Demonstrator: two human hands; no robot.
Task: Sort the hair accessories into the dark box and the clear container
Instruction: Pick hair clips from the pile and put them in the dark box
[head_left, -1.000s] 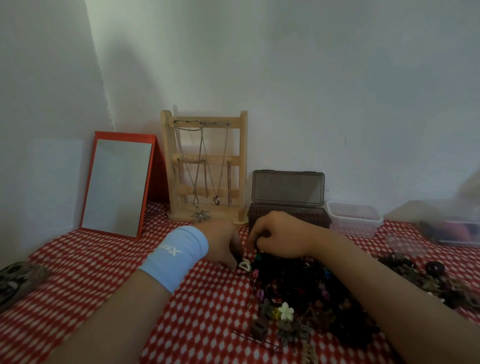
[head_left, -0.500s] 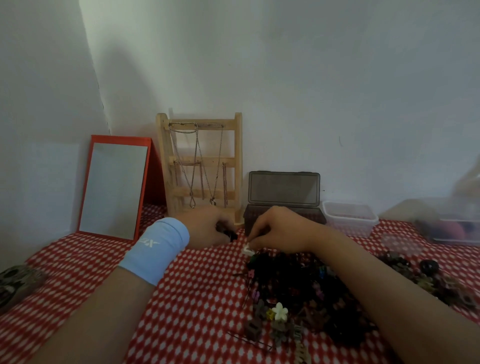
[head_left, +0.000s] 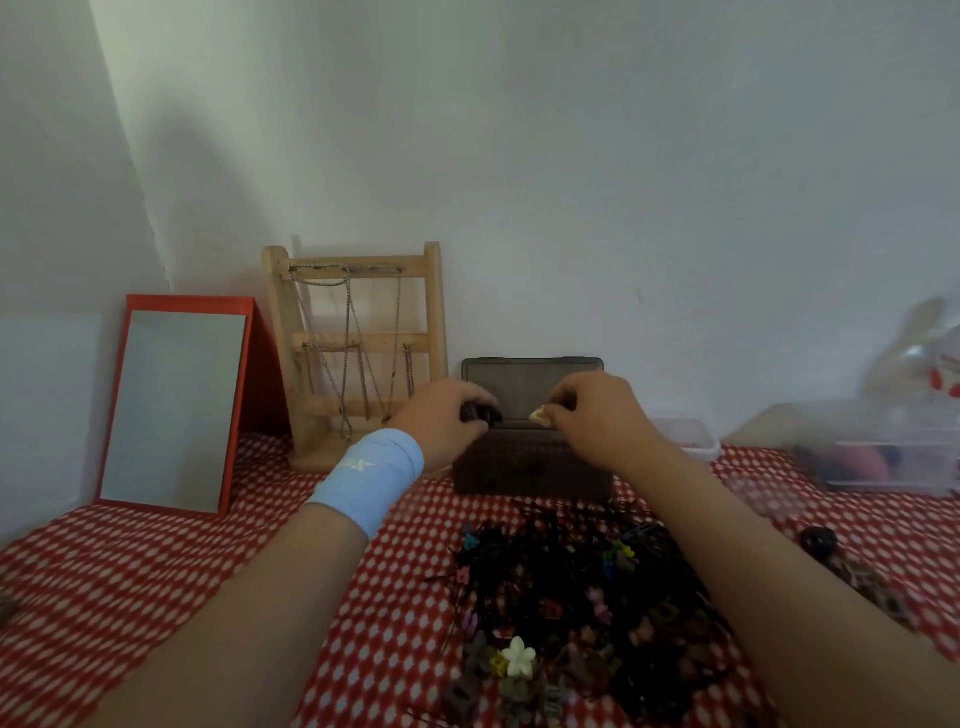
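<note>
Broadly, a white wall (head_left: 571, 156) fills the upper half of the frame, and a red cloth with white dots (head_left: 156, 571) covers the table across the lower half. At the left a red-framed mirror (head_left: 176, 405) leans back against the wall. Just right of it is a wooden jewellery stand (head_left: 435, 312) with thin chains hanging from its rungs.

A dark tangled pile of hair accessories (head_left: 571, 597) lies on the cloth in the lower centre, between the two forearms; it is mostly black ties and small coloured clips. At the right edge sits a large clear tub (head_left: 893, 462), blurred, with pink and dark shapes inside.

The dark box (head_left: 530, 473) stands in the middle of the frame, behind the pile, with its lid (head_left: 524, 384) raised against the wall. The clear container (head_left: 691, 436) stands just right of the box and is partly hidden by the right wrist.

Both hands are over the open box. The left hand (head_left: 441, 421), with a light blue wristband (head_left: 371, 478) on its wrist, curls its fingers round a small dark clip (head_left: 480, 413) at the box's left rim. The right hand (head_left: 597, 415) pinches a small cream clip (head_left: 539, 415) above the opening.

A white flower clip (head_left: 519, 657) lies at the near edge of the pile. A round dark piece (head_left: 818, 540) lies apart on the cloth at the right.
</note>
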